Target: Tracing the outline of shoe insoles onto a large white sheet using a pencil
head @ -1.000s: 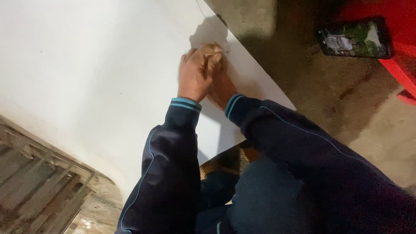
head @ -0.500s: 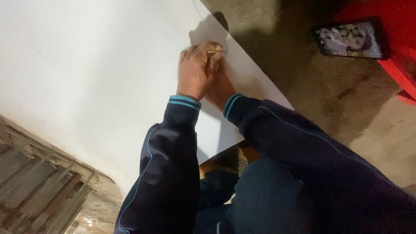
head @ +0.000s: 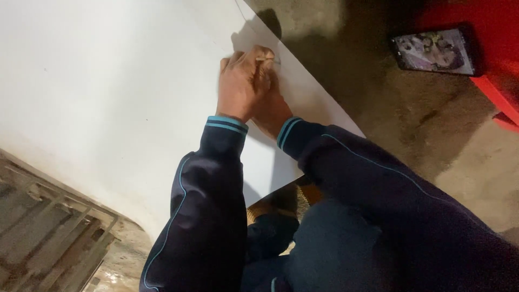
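**Two hands pressed together on a large white sheet**

A large white sheet (head: pixel 108 97) fills the view from 9 o'clock to 12 o'clock, lying flat on a rough concrete floor (head: pixel 378 124). Near its right edge, at about 12 o'clock, the person's two hands meet. The left hand (head: pixel 243 84) lies on top, fingers (head: pixel 258 67) curled and clenched around a small thin object (head: pixel 266 58) at the fingertips; what the object is cannot be told. The right hand (head: pixel 273 111) sits just beneath and touching the left, mostly hidden, so its grip cannot be told. Both arms wear dark navy sleeves (head: pixel 216 205) with light blue cuffs.

At 2 o'clock, well apart from the hands, a phone (head: pixel 435 50) with a lit screen rests on a red surface (head: pixel 486 27). At 8 o'clock a metal grate (head: pixel 48 238) lies beside the sheet.
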